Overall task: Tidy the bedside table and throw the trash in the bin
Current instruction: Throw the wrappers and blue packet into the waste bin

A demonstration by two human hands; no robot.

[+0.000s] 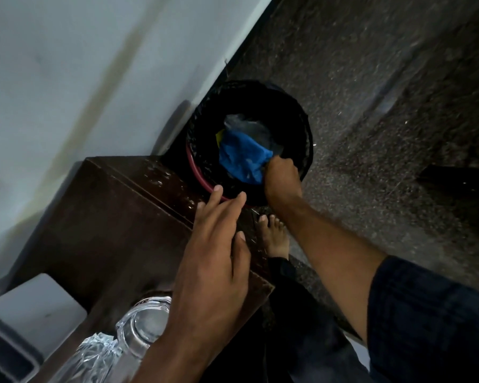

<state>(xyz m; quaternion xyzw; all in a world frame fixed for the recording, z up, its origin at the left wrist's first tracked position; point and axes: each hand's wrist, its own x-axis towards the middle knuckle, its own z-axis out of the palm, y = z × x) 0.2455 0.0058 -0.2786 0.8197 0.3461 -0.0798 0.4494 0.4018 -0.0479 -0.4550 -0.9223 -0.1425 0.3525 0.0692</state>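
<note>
Nearest, one left hand (pixel 210 261) hovers spread-fingered over the brown worktop (pixel 116 217) by one clear bottle (pixel 114 346), while one right hand (pixel 281 178) pinches one blue wrapper (pixel 241 158) inside one black bin (pixel 260 106).

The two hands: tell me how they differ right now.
The right hand is closed, gripping blue crumpled trash over the bin; the left hand is open, fingers spread, holding nothing. The right hand reaches out over the bin's mouth, while the left hand hovers above the brown bedside table, nearer the camera. Both are bare.
</note>
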